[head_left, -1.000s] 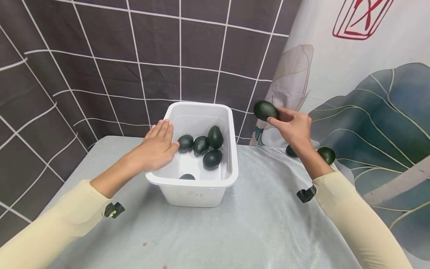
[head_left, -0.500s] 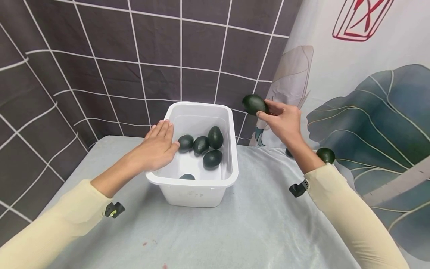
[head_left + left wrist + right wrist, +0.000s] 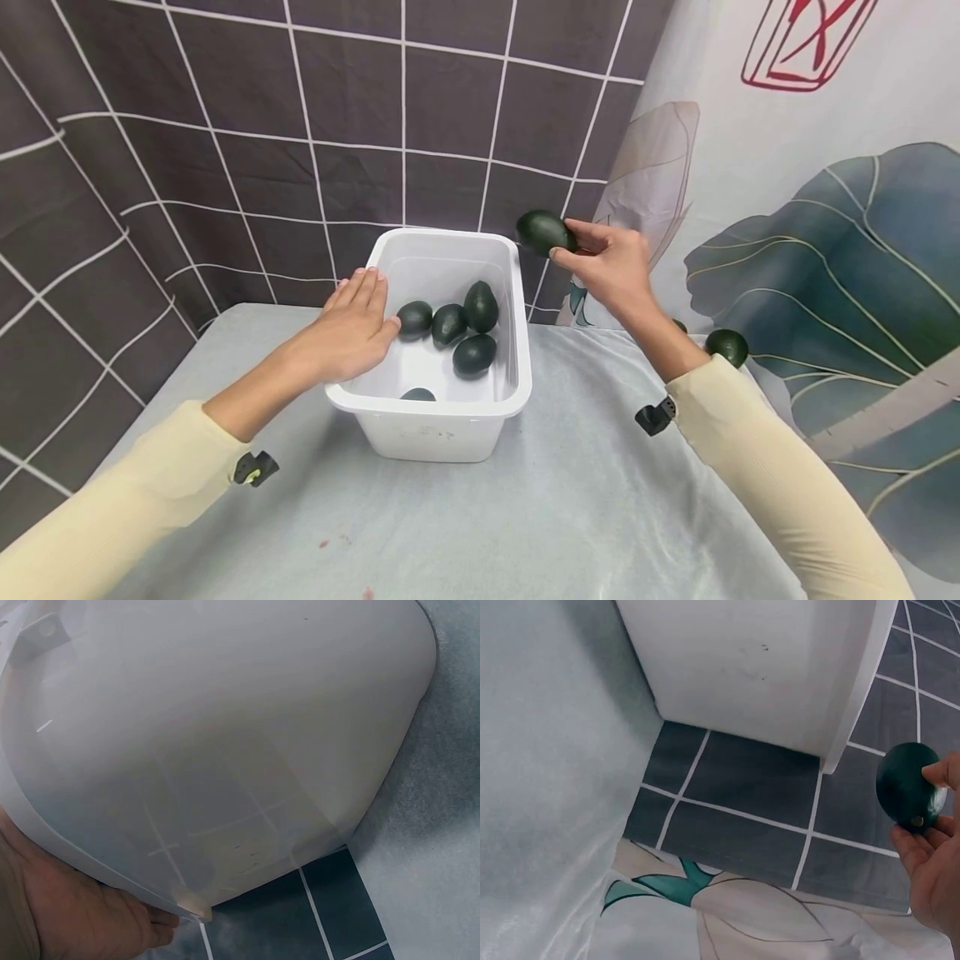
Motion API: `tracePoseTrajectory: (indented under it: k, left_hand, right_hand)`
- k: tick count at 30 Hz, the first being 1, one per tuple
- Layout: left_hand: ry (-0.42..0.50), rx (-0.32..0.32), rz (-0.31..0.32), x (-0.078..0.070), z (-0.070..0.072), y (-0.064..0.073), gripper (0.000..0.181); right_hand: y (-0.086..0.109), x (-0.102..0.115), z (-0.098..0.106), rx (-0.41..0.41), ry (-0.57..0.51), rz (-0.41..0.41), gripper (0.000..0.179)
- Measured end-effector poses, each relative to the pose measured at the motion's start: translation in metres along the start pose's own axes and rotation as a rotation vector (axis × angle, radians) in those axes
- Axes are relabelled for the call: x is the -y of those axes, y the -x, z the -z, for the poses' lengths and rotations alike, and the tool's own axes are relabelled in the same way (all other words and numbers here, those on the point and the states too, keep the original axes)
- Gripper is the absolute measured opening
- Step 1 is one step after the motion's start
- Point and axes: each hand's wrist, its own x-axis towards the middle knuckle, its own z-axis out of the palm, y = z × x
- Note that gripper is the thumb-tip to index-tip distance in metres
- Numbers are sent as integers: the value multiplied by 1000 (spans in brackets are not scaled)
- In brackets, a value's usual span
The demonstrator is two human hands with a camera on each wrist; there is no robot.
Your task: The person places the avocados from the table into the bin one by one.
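Note:
A dark green avocado [image 3: 542, 232] is pinched between the thumb and fingers of my right hand [image 3: 611, 262], in the air just right of the white tub's far right corner. The right wrist view shows the same avocado [image 3: 907, 786] beside the tub's outer wall. My left hand [image 3: 348, 329] rests with straight fingers on the left rim of the white plastic tub [image 3: 431, 433]. Inside the tub lie several avocados [image 3: 474, 355], mostly grouped towards the right and middle. One near the front wall is partly hidden by the rim.
An avocado [image 3: 726, 347] lies at the right, beyond my right forearm, and another beside it is mostly hidden by that arm. A pale grey cloth [image 3: 570, 500] covers the table. Behind stands a dark curtain [image 3: 450, 100] with white grid lines.
My right hand has moved left with the avocado, from above the right side of the table to near the tub's far right corner. The left hand and tub have stayed put.

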Motion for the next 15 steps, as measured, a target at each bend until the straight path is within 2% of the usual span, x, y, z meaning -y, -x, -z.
tracePoseTrajectory:
  k: [9,15]
  left_hand:
    - [-9,-5,-2,0,0,1,78]
    - [-5,-3,-5,-1,1,1,78]
  right_hand:
    - [-2,11,-12,32,0,23,50]
    - [-2,19,-20,84,-89,27,51]
